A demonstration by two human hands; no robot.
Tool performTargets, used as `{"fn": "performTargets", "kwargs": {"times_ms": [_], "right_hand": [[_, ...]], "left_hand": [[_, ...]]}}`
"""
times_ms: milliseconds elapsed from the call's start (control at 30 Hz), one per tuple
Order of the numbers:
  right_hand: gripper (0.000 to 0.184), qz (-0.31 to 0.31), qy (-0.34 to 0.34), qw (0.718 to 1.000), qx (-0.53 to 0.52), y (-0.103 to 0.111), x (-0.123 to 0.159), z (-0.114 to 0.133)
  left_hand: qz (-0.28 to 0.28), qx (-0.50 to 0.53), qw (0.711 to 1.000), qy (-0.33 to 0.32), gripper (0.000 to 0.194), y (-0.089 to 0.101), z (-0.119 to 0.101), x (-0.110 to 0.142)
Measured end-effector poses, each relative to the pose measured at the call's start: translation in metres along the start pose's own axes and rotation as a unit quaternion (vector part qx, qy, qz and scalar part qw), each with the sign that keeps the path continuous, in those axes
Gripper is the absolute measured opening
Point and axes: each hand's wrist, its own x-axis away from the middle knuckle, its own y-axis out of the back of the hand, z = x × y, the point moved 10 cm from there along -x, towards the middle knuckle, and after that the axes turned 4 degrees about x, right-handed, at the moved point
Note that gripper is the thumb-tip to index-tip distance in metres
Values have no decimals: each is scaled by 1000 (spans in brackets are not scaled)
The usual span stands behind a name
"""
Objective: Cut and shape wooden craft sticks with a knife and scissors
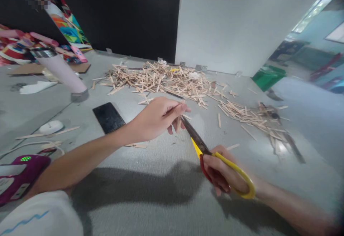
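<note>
Near the middle of the view, my left hand (157,118) pinches a thin wooden craft stick (178,125) between its fingers. My right hand (224,168), lower right, is wrapped around the handles of a pair of scissors (195,135) with yellow and red grips. The dark blades point up and left, their tips at my left fingertips beside the stick. Whether the blades touch the stick is hard to make out. Just beyond my left hand spreads a heap of wooden sticks and cut pieces (150,80).
A black phone (107,117) lies left of my left hand. Farther left are a pale tumbler (63,71), a white mouse-shaped object (51,127) and a purple device (34,168) with a green display. More sticks (242,112) trail right, towards a green bin (268,76). Black and white panels (220,24) stand behind.
</note>
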Motion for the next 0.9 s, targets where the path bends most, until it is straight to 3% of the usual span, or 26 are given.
{"fn": "performTargets", "kwargs": {"times_ms": [267, 433, 633, 767, 900], "right_hand": [[71, -15, 33, 998, 43, 6, -3, 0], [69, -14, 67, 995, 66, 8, -3, 7], [75, -30, 59, 994, 86, 8, -1, 13], [78, -39, 45, 995, 80, 9, -1, 13], [80, -11, 40, 998, 42, 7, -1, 11]], "left_hand": [[-4, 5, 1000, 7, 41, 1, -1, 0], [10, -10, 1000, 0, 46, -1, -2, 0], [24, 12, 999, 19, 41, -1, -1, -1], [71, 31, 997, 4, 18, -6, -1, 0], [71, 14, 997, -20, 7, -6, -2, 2]]}}
